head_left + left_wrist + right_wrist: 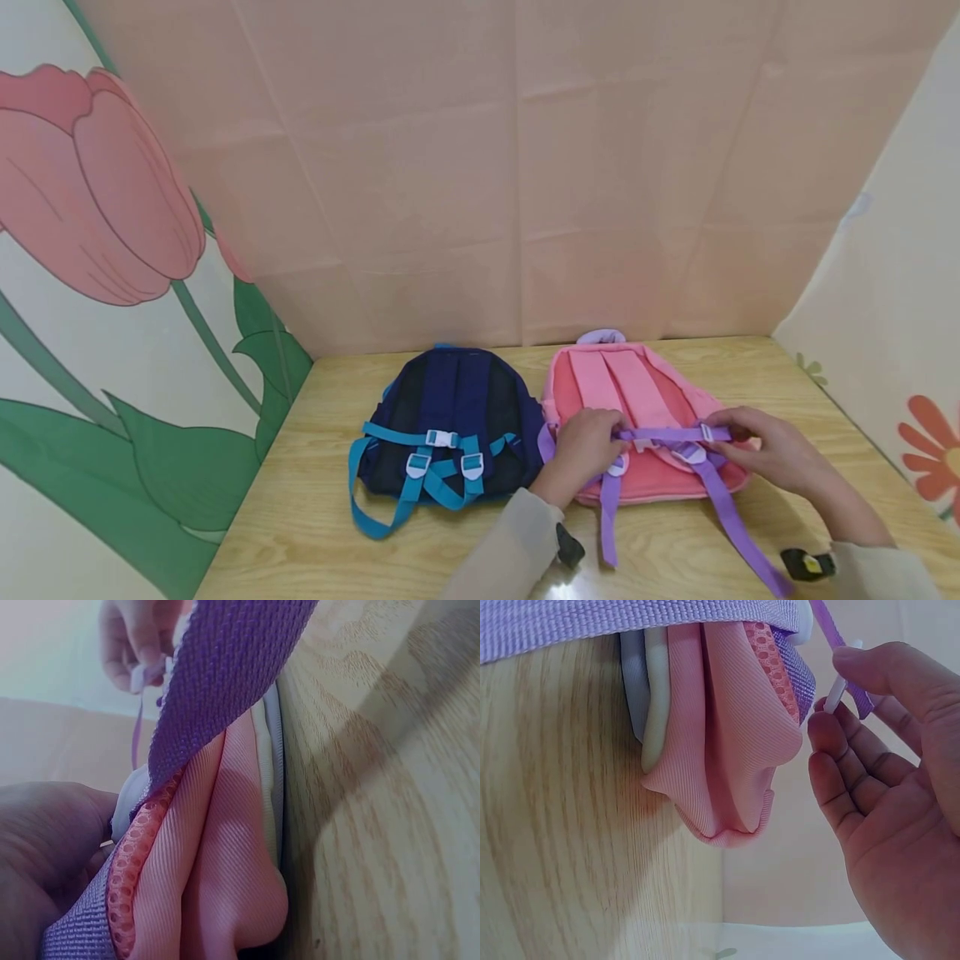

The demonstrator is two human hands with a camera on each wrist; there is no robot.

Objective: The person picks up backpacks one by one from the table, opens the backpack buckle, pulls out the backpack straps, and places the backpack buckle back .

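Note:
A pink backpack (570,383) lies with its shoulder straps facing up, and a purple chest strap (652,434) is drawn straight across it. My left hand (588,442) holds the left end of this strap; its fingertips are partly hidden. At the other end, my right hand (772,446) pinches the strap by a small white plastic piece (846,679) between thumb and fingers. Two purple adjusting straps (731,512) with white buckles (690,452) hang toward the front, one over the tabletop on each side. Beside my left hand, a white plastic part (129,799) shows against the mesh.
A navy backpack (472,375) with blue straps (381,525) lies just left of the pink one; its white chest buckle (441,438) is fastened. Both rest on a wooden table (300,517). Behind stands a pinkish cloth backdrop (517,167), with flower-painted walls (82,333) at the sides.

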